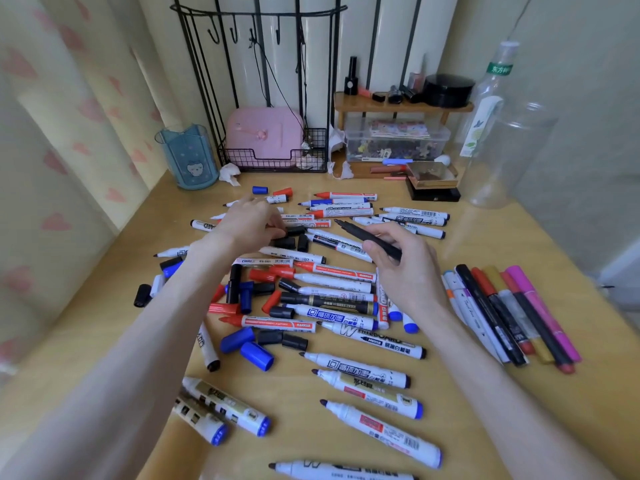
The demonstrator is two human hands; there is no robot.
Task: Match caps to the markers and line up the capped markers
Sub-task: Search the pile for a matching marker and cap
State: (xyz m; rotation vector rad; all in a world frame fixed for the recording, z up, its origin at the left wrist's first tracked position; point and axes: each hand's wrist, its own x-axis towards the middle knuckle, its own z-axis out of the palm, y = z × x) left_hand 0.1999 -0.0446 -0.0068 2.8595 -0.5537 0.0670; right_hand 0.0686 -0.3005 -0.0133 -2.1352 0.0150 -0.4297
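A heap of uncapped plastic markers (332, 299) and loose plastic caps (256, 351) covers the middle of the yellow wooden counter (595, 410); a row of slim capped pens (512, 313) lies side by side to its right. Behind the heap, along the wall, stand a blue translucent pen cup (188, 157) at left, a black wire rack (273, 162) holding a pink box (263, 133), a small wooden shelf (401, 107) above a clear lidded tub (394, 140), and a clear plastic bottle (491, 133) at far right

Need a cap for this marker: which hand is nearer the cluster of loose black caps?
Left. The left hand is at the black caps; the right hand, holding the black marker, is to their right.
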